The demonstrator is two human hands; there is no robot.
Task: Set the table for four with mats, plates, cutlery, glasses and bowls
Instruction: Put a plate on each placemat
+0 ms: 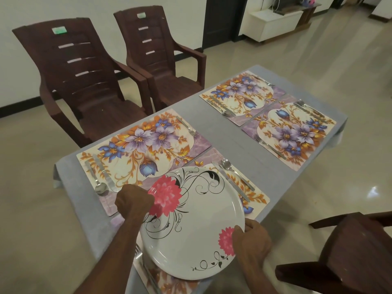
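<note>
There is one view only, from a wide-angle camera worn on the person's head. It looks forward and steeply down along the counter (216,124), from the near end toward the far end. Both forearms enter from the bottom edge, so the camera sits directly above and behind them. Nearest the lens is a plate (191,225), filling the lower middle, with the left hand (133,200) and right hand (252,240) at its rim. The mats (144,149) recede up and to the right. Two brown chairs (84,77) and a white wall close the upper left; floor tiles stretch away at upper right. Straight lines bend near the edges.
</note>
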